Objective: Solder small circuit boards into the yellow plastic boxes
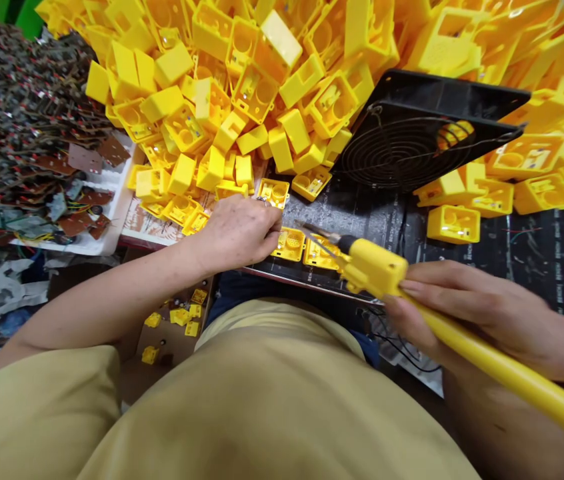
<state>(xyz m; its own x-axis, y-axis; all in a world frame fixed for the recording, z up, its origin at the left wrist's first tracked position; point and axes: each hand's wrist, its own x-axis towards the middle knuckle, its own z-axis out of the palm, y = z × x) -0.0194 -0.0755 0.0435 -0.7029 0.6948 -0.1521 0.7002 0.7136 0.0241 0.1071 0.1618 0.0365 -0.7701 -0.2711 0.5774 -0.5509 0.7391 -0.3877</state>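
Gripping a glossy yellow tool [377, 267], my right hand [492, 307] wraps its smooth round shaft, the slender metal tip [326, 234] hanging near hollow plastic housings [289, 245] lined up at the edge of the black, printed counter [362, 207]. My left hand [242, 230] curls beside them; I cannot tell whether it pinches anything. Beyond, boxy yellow shells [182, 127] heap around a tilted black fan [392, 147] with concentric wire rings.

Boards [27, 113] heaped in the tray [122, 210], left; cases [295, 130] piled along the table's [362, 217] far side, fan [392, 143] right among them; now near, two more cases [289, 245], just right of the left hand [246, 230]; iron [377, 267] in the right hand [487, 310].
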